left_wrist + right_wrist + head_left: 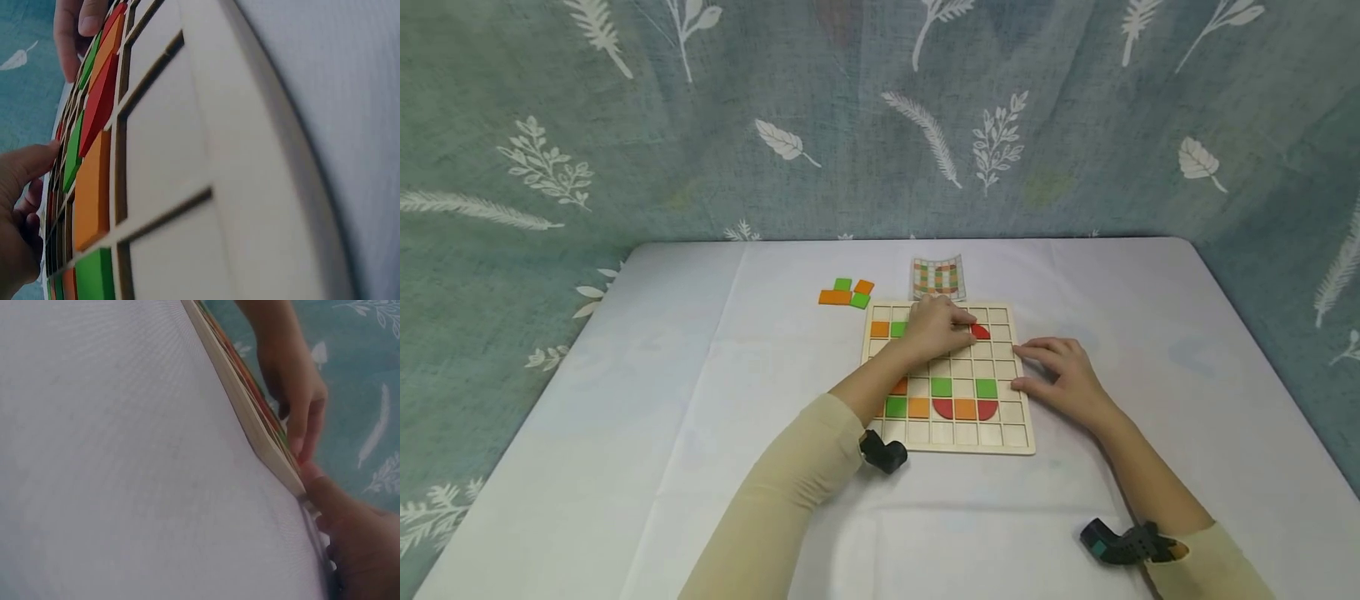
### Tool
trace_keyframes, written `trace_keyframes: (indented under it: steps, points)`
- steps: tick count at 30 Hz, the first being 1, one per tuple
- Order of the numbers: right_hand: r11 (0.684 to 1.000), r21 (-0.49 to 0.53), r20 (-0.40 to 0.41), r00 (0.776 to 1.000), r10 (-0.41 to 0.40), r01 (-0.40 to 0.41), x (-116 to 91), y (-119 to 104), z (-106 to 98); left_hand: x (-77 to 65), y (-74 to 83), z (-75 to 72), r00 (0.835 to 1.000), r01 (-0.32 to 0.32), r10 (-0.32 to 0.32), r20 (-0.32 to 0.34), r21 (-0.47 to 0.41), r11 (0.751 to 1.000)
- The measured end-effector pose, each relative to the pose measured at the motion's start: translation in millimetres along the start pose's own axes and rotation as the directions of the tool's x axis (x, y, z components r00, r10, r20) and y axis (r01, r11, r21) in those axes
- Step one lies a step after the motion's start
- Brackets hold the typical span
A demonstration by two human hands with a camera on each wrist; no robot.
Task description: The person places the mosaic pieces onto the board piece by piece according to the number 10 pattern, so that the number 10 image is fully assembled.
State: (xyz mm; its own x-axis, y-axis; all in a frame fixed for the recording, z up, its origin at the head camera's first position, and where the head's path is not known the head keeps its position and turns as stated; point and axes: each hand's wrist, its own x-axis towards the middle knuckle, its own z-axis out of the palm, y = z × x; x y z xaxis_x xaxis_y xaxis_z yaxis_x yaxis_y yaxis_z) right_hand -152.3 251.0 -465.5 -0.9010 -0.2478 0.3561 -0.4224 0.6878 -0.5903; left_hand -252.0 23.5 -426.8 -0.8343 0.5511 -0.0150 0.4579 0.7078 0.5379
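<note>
A pale wooden grid board (957, 445) lies flat, with green, orange and red pieces in its cells. My left hand (934, 329) reaches over its upper part. The thumb and forefinger pinch a red rounded piece (981, 332) at a cell near the upper right. In the left wrist view, the left thumb (34, 161) is close at the grid. My right hand (1066, 377) touches the board's right edge with spread thumb and fingertips. In the right wrist view, the right thumb (320, 485) sits at the board's corner.
Loose orange and green pieces (836, 297) lie beyond the board's upper left corner. A printed pattern card (937, 276) lies just behind the board. White cloth (745, 400) covers the table, and a leaf-patterned curtain (850, 108) hangs behind it.
</note>
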Motion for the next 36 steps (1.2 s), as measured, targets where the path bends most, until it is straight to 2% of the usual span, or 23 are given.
trace_keyframes:
  steps: [9,12,16,21,24,31,36]
  points:
    - [1.0,0.0,0.018,1.0,0.023,-0.023,-2,4,2,-8.8,-21.8,-15.2,0.999,-0.004,0.01,0.041,-0.131,0.991]
    - [1.0,-0.003,0.016,1.0,0.022,-0.022,-4,3,2,-12.9,-29.5,-21.4,0.999,0.023,-0.015,0.041,-0.193,0.981]
    - [1.0,-0.005,0.012,1.0,0.011,-0.011,-5,3,3,-17.5,-42.1,-27.2,0.997,0.071,-0.064,0.031,-0.291,0.954]
    - [1.0,-0.004,0.005,1.0,0.006,-0.006,-5,2,2,-21.9,-57.5,-34.9,0.996,0.088,-0.092,0.007,-0.384,0.919]
    - [1.0,-0.006,0.003,1.0,0.005,-0.005,-4,2,2,-24.3,-66.2,-40.9,0.994,0.09,-0.105,-0.016,-0.389,0.917]
    - [1.0,-0.002,0.002,1.0,0.006,-0.006,-1,3,1,-32.1,-88.4,-61.6,0.982,0.125,-0.161,-0.104,-0.286,0.95]
    - [1.0,-0.005,0.002,1.0,0.015,-0.015,1,3,1,-43.1,-108.2,-75.7,0.962,0.166,-0.222,-0.156,-0.307,0.937]
